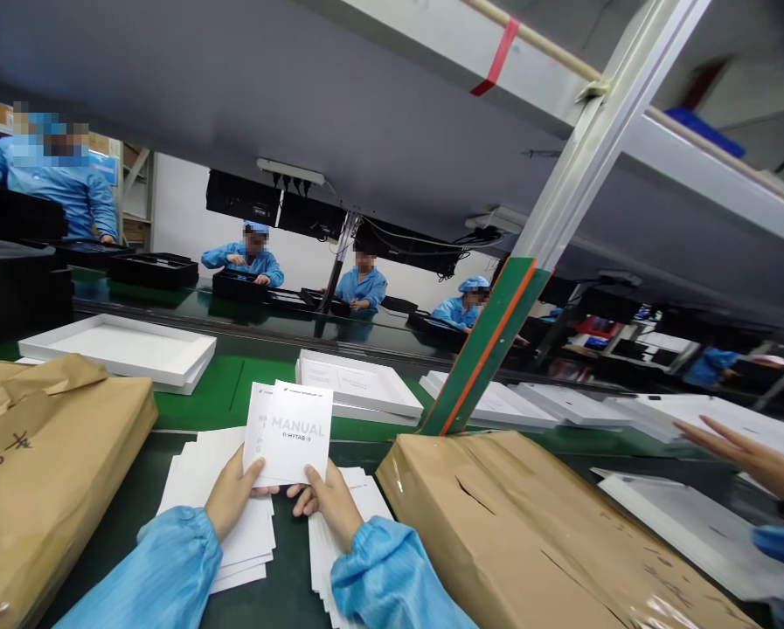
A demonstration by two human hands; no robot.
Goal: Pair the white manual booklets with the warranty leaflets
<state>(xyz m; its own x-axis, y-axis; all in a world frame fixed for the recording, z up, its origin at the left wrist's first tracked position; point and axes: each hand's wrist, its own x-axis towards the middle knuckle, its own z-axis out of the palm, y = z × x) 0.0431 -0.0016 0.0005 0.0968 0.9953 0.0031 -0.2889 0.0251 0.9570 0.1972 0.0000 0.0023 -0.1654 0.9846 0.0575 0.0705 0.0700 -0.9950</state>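
My left hand [232,494] and my right hand [329,501] both grip the bottom edge of a small stack of white booklets [289,430]; the front one reads "MANUAL". They hold it upright above the green table. Under my left hand lies a pile of white sheets [195,472]. A second pile of white sheets [365,498] lies under my right hand. Both arms wear blue sleeves.
Brown paper packages sit at left [44,472] and right [529,533]. White trays [120,348] [358,384] rest on the conveyor beyond. A slanted green post [489,345] rises ahead. A neighbour's hand [745,454] reaches in at right. Several workers in blue sit across the line.
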